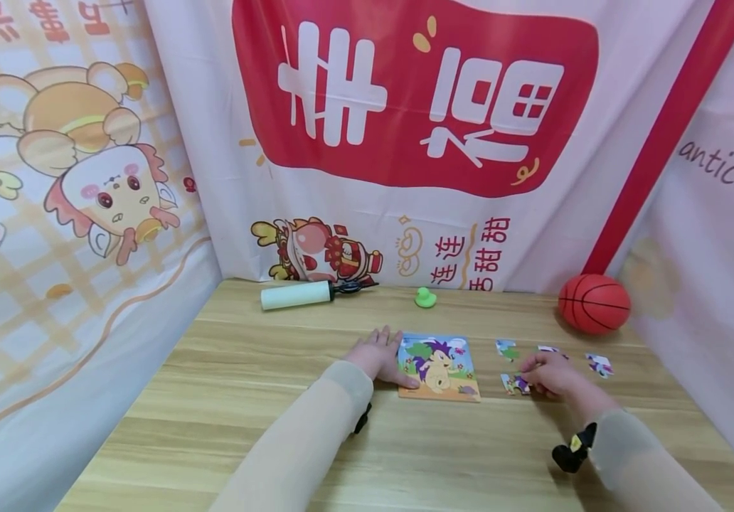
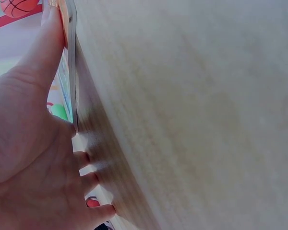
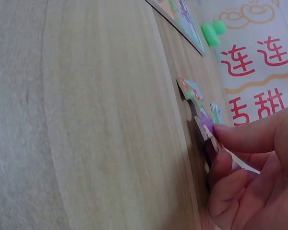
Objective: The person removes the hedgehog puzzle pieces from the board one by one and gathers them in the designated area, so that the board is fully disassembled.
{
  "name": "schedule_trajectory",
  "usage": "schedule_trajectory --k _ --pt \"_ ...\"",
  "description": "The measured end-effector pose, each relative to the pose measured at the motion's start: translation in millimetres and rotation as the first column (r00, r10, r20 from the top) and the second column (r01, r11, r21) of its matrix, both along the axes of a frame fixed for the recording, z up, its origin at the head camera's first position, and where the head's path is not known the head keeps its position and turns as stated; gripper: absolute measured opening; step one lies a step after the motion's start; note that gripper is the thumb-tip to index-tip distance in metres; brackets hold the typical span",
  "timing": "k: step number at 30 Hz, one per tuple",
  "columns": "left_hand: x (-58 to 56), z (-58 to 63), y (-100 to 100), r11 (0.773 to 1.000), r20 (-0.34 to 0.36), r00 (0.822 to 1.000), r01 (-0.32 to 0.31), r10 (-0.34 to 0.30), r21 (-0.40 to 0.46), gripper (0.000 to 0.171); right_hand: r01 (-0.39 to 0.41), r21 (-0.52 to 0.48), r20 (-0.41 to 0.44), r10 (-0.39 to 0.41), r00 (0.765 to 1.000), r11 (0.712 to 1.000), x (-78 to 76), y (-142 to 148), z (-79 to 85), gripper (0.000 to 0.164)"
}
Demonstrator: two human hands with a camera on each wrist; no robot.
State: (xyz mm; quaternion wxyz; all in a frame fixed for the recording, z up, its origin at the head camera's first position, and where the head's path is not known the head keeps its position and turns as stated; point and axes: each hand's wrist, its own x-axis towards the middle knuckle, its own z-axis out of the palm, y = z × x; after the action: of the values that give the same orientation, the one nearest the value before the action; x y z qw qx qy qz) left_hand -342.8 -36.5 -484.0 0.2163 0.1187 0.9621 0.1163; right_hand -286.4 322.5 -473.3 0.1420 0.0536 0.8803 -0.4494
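Observation:
A square puzzle [image 1: 439, 370] showing a purple-haired hedgehog lies on the table. My left hand [image 1: 376, 355] rests at its left edge, with the thumb over the lower left corner. In the left wrist view, the spread fingers of the left hand [image 2: 33, 143] touch the tabletop. To the right of the puzzle, my right hand [image 1: 549, 373] pinches a puzzle piece [image 1: 516, 384] between thumb and fingers. The right wrist view has this puzzle piece [image 3: 207, 125] tilted close to the wood, its far end partly covered by the fingers.
Loose puzzle pieces lie around the right hand, including one behind [image 1: 506, 349] and one to the right [image 1: 599, 365]. Along the back stand a red basketball [image 1: 594, 304] and a green toy duck [image 1: 425, 298]. A white hand pump [image 1: 296, 295] lies at the back left.

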Motion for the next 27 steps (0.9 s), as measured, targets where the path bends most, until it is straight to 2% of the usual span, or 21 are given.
schedule_trajectory --k 5,6,8,12,15,22,27 --pt "14.3 18.5 1 1.000 -0.012 1.000 0.000 0.000 0.000 0.122 0.024 0.014 0.015 -0.024 1.000 1.000 0.5 -1 1.7 0.011" --pt "15.0 19.3 1 1.000 -0.012 1.000 -0.001 0.001 -0.001 0.122 0.028 0.012 0.017 -0.029 0.999 1.000 0.3 -1 1.9 0.010" --pt "12.3 15.5 1 1.000 -0.012 1.000 -0.001 0.001 -0.006 0.123 0.022 0.000 0.016 -0.022 1.000 1.000 -0.5 -1 3.5 0.010" --pt "-2.9 -4.2 1 1.000 -0.015 1.000 0.002 -0.002 -0.020 0.128 0.013 -0.023 -0.012 -0.013 1.000 1.000 -2.9 -6 10.2 0.011" --pt "-7.9 -10.7 1 0.999 -0.010 1.000 0.007 -0.007 -0.037 0.130 -0.009 -0.021 -0.036 0.008 0.999 1.000 -7.3 -15 17.2 0.015" --pt "15.1 17.9 0 1.000 -0.029 1.000 0.003 -0.003 -0.004 0.120 -0.043 -0.011 -0.111 0.041 0.993 0.999 -19.9 -56 26.7 0.020" --pt "21.3 25.1 -1 1.000 -0.038 0.999 0.009 -0.009 -0.007 0.116 -0.089 0.037 -0.115 0.093 0.989 0.995 -27.8 -92 27.8 0.019"
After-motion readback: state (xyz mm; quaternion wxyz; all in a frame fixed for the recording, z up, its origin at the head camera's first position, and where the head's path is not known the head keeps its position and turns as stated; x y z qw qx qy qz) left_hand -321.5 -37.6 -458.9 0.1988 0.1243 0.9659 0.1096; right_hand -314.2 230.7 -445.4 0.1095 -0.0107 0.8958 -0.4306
